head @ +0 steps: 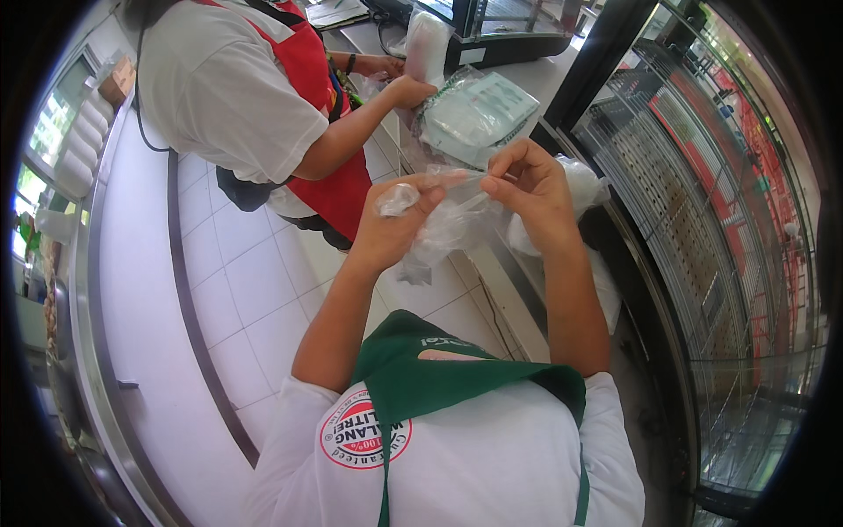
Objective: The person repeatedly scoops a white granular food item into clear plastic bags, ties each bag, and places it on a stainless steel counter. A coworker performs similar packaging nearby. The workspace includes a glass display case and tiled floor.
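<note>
Before my chest, my left hand (402,214) and my right hand (530,188) are close together, with a stretch of clear plastic between them. Thin clear plastic bags (454,227) hang crumpled below the left hand, which also has a bunched bit of plastic against its palm. Thumb and forefinger of my right hand pinch the plastic's other end. Just beyond my hands lies a clear plastic package (484,112) with pale green contents. White plastic bags (579,188) are behind and beside my right wrist; what they hold is hidden.
A co-worker in a red apron (349,191) stands at the upper left, hands at a plastic-wrapped roll (427,46) by the counter (388,43). A glass display case with wire racks (691,165) curves along the right. A long steel-edged counter (99,263) runs along the left.
</note>
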The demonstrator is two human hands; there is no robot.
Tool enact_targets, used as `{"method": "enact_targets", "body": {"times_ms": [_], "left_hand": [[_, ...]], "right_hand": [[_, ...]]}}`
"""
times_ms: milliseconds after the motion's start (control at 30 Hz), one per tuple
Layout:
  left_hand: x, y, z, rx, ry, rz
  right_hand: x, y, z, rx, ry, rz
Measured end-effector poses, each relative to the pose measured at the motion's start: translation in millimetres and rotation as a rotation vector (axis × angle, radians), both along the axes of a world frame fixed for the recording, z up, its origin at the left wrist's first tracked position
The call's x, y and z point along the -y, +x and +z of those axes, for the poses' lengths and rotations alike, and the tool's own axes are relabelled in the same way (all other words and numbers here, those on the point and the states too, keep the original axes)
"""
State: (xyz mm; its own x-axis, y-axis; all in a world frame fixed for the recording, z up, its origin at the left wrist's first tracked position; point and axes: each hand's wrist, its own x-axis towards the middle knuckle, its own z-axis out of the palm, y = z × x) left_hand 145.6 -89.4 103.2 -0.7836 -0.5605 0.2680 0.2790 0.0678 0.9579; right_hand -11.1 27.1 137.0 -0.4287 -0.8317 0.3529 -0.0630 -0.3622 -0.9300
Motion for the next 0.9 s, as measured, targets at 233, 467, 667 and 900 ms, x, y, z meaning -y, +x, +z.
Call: {"method": "enact_targets", "body": {"times_ms": [233, 467, 667, 900], "left_hand": [[-1.8, 4.0, 3.3, -0.034, 0.010, 0.019], [-0.3, 2.0, -6.9, 0.054, -0.348, 0.196], [-7.0, 11.6, -2.3, 0.059, -0.211, 0.069], [-6.1, -9.1, -45.6, -0.210, 0.431, -0.043]], "right_hand": [[-9.3, -5.3, -2.9, -0.130, 0.265, 0.004], [-13.9, -2.6, -7.0, -0.288, 0.179, -0.169], [-21.3, 0.6, -0.5, -0.485, 0.142, -0.231], [-30.3, 18.0, 0.1, -0.628, -0.105, -0.182]]}}
